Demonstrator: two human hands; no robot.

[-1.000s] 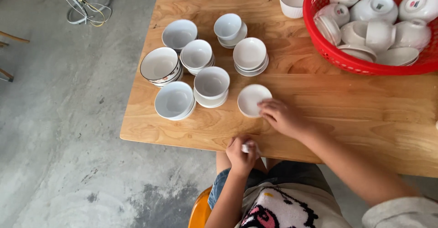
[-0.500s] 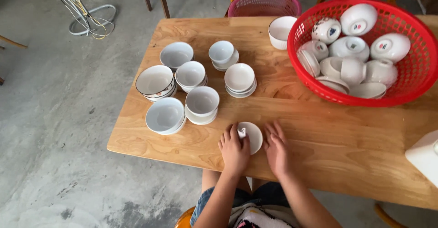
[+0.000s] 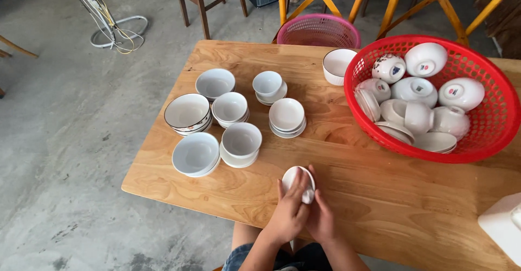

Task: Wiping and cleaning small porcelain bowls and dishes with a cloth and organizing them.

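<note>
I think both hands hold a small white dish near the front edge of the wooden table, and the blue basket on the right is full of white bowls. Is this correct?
Not quite: the basket is red, not blue, as the head view shows. The rest holds: both hands, left and right, hold a small white dish near the table's front edge, and the basket is full of white bowls.

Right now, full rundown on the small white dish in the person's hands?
The small white dish is round, shallow and glossy, ceramic by its look. It is tilted up off the wooden table near the front edge. The left hand covers its lower face, and the right hand presses beside it. Its underside is hidden.
</note>
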